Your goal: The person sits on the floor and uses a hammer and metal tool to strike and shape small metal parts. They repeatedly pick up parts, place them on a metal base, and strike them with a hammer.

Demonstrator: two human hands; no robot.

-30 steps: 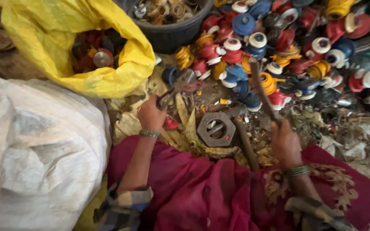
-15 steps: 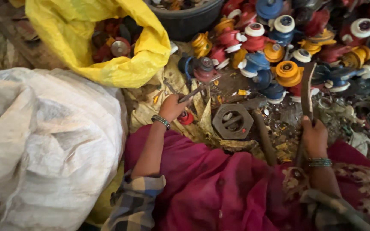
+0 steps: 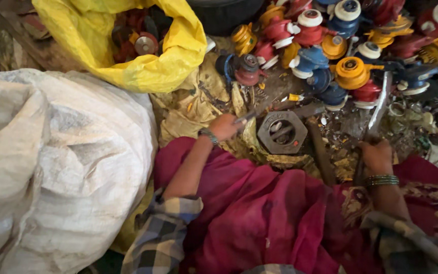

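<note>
My left hand [image 3: 225, 126] is closed around a thin metal rod [image 3: 259, 111] that points toward a hexagonal metal block [image 3: 282, 133] on the ground in front of me. To the right, my right hand [image 3: 376, 155] grips the handle of a long metal tool [image 3: 378, 109], which stands up toward the heap of parts. Bangles ring both wrists. A dark red cloth [image 3: 259, 208] covers my lap below both hands.
A heap of red, blue, orange and white spool-like parts [image 3: 351, 45] fills the top right. A yellow sack [image 3: 148, 61] holding more parts lies at top centre. A big white woven sack [image 3: 51, 162] fills the left. A dark tub [image 3: 224, 12] sits at the top.
The view has shifted slightly. My left hand has come closer to the hexagonal block with the rod; my right hand keeps its grip on the long tool.
</note>
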